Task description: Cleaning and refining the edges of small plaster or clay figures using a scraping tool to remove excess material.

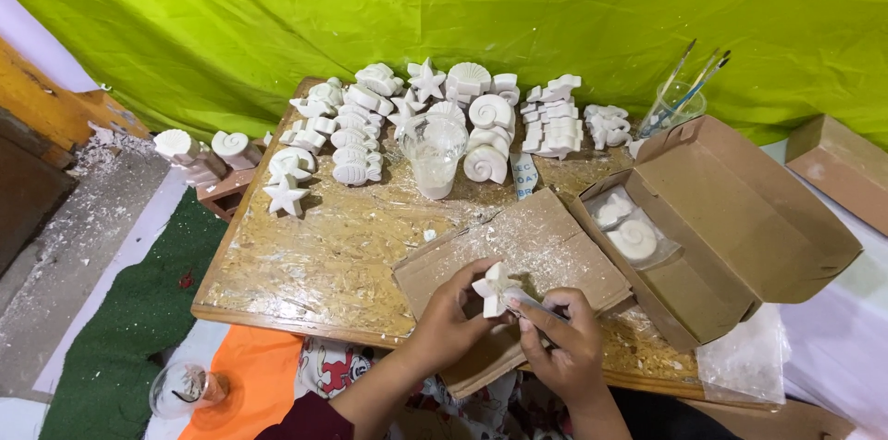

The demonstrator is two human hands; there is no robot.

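Observation:
My left hand holds a white plaster star over a flat piece of cardboard dusted with white powder. My right hand is closed on a small thin tool whose tip touches the star's right side. Both hands are near the front edge of a low chipboard table.
Many white plaster shells and stars are stacked at the table's back, with a clear plastic cup among them. An open cardboard box with bagged casts stands right. A jar of brushes is behind it. A glass jar sits on the floor left.

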